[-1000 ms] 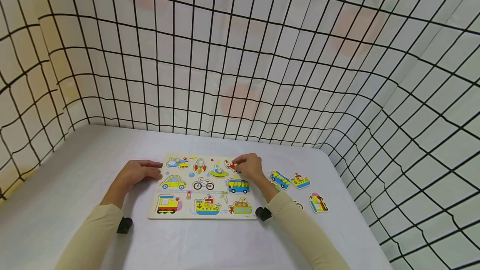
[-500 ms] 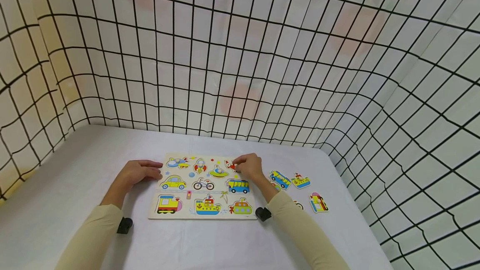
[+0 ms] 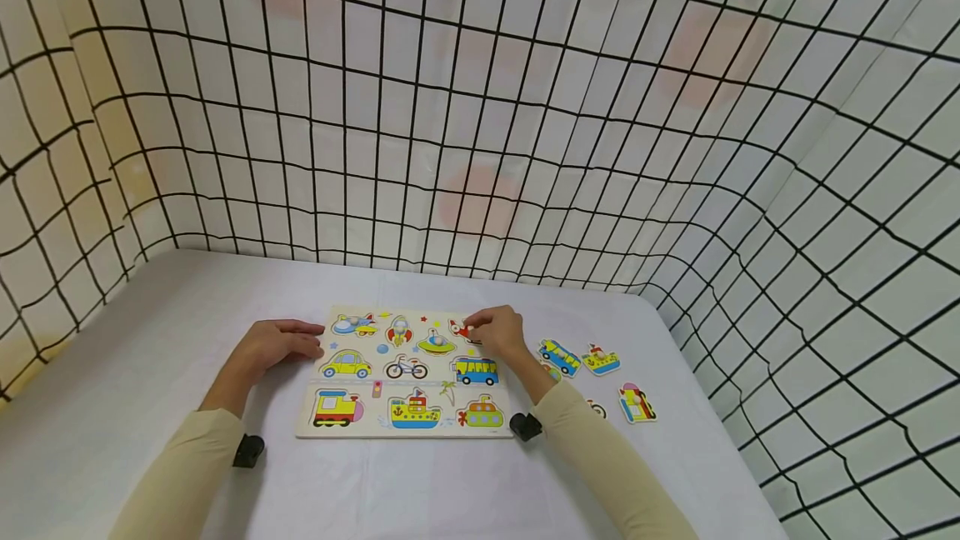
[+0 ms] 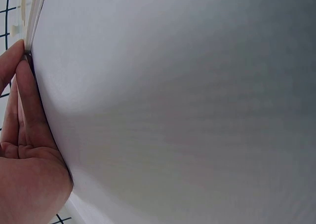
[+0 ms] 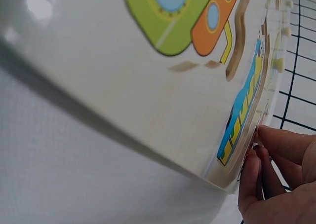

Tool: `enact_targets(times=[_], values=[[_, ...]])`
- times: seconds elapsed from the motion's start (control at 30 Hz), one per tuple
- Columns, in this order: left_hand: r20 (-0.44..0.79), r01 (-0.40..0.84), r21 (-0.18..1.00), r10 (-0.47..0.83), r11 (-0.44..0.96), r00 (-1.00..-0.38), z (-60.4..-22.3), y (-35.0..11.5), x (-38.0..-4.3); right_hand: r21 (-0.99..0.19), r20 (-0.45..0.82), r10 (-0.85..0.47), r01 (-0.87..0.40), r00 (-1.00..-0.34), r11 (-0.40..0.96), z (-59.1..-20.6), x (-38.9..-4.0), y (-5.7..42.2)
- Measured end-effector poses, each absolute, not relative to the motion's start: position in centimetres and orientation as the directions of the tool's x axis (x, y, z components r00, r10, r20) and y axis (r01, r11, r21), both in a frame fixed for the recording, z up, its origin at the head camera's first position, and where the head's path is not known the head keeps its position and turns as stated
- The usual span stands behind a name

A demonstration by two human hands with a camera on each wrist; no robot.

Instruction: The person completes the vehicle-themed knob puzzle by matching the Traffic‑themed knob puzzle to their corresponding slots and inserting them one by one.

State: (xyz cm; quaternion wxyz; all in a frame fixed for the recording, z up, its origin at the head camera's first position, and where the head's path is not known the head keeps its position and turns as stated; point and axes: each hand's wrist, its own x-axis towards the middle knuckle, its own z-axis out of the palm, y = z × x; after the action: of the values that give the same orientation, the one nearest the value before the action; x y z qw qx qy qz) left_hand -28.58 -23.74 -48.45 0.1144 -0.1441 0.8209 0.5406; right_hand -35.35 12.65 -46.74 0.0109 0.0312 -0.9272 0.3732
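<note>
A wooden puzzle board with printed vehicles lies flat on the white table. My left hand lies at its left edge, fingers extended; in the left wrist view the fingertips meet the board's side. At the far right corner, my right hand pinches a small red puzzle piece over its spot; the fingers hide much of it. The right wrist view shows thumb and fingers together just beyond the printed bus. Airplane, rocket and flying saucer pieces sit along the board's far row.
Loose pieces lie right of the board: a bus, a ship and a train. A bicycle piece shows partly behind the right forearm. Black netting rises around the table's back and sides.
Both hands hold nearly the same position throughout. The whole head view has shifted very slightly.
</note>
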Motion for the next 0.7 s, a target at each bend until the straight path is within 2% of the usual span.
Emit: enact_targets(times=[0.27, 0.7], values=[[-0.347, -0.366, 0.848, -0.119, 0.383, -0.930, -48.5, -23.6, -28.6, -0.725, 0.044, -0.013, -0.041, -0.999, 0.687, -46.1, -35.4, 13.6], [-0.345, -0.360, 0.844, -0.110, 0.399, -0.932, -48.3, -23.6, -28.6, -0.720, 0.123, -0.030, -0.110, -0.992, 0.685, -44.9, -34.7, 17.3]])
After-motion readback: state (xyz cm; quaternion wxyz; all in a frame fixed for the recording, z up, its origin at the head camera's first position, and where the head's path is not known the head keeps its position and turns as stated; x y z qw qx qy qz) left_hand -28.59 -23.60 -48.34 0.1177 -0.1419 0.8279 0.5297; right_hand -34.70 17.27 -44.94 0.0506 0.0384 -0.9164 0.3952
